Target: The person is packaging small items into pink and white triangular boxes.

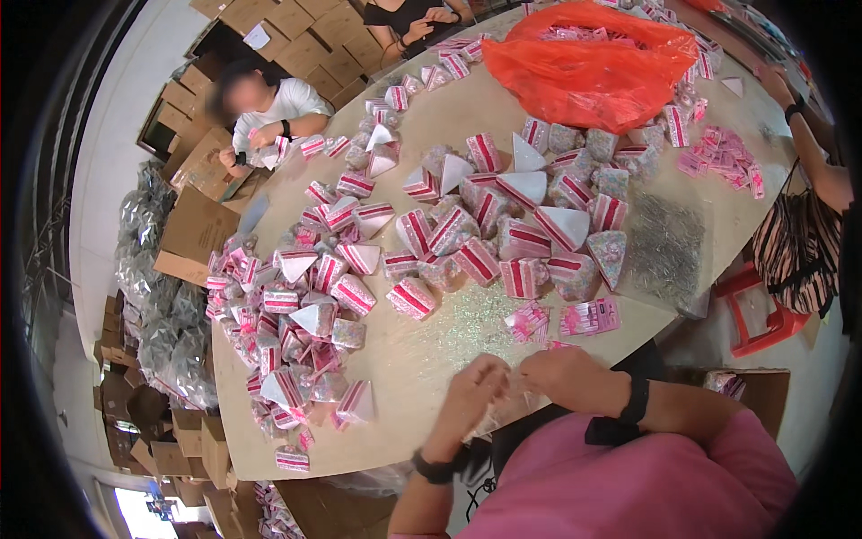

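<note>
Near the table's front edge, my left hand [478, 388] and my right hand [567, 374] are close together with their fingers bent inward. Both pinch a thin piece of clear plastic film [503, 411], which looks like a small bag; what it may contain I cannot make out. Just beyond my right hand lie pink printed cards [590, 316] and a small stack of pink cards [528, 322]. Glittery flakes [480, 314] are scattered on the tabletop ahead of my hands. Farther off are many cake-slice-shaped pieces [413, 298], white and pink with a red stripe.
A clear tray or bag of thin metal pins [666, 247] lies at the right. An open red plastic bag [584, 81] stands at the back near more pink cards [723, 160]. Other people sit around the table [395, 359]. Cardboard boxes [197, 225] line the left, and a red stool [763, 314] stands at right.
</note>
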`<action>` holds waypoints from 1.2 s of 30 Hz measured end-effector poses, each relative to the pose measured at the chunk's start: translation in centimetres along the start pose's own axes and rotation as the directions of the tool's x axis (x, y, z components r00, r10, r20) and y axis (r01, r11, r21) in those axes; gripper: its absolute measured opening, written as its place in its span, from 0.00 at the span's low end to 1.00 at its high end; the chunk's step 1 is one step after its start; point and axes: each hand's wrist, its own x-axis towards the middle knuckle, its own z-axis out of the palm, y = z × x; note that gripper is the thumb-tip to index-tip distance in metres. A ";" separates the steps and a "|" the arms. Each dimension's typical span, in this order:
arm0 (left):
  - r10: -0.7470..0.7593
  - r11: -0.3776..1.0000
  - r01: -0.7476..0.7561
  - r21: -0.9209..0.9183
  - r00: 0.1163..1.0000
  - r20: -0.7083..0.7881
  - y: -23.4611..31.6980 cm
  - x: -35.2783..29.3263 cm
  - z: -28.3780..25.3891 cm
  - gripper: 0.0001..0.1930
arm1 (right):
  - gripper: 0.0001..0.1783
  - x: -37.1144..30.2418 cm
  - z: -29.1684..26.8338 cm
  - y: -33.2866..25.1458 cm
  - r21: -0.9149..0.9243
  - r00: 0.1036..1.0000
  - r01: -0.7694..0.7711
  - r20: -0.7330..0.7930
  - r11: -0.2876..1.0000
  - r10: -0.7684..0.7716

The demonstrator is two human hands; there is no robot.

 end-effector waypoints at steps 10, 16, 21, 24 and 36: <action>0.499 -0.312 -0.016 0.950 0.848 0.178 0.2 8.8 -9.8 0.24 | 0.07 -1.5 -1.7 -0.2 0.003 0.994 -0.109 -0.015 0.994 0.109; 0.349 -0.289 0.010 0.957 0.932 0.096 -1.3 9.3 -11.9 0.22 | 0.09 -1.7 -1.1 0.6 0.145 0.970 -0.241 -0.001 0.960 0.244; 0.659 0.343 -0.023 0.939 0.718 -0.223 -1.2 5.7 -12.3 0.19 | 0.09 -1.0 -1.4 0.1 0.248 0.962 -0.259 -0.025 0.934 0.273; 0.089 0.988 -0.142 -0.054 0.829 -0.551 -0.4 2.6 -8.9 0.13 | 0.10 0.2 -2.6 -0.9 0.367 0.944 -0.318 0.034 0.874 0.329; 0.072 0.457 -0.180 -0.871 0.984 -0.166 -0.1 -2.4 0.7 0.32 | 0.10 5.2 -4.5 -6.4 0.383 0.982 -0.187 0.076 0.905 0.171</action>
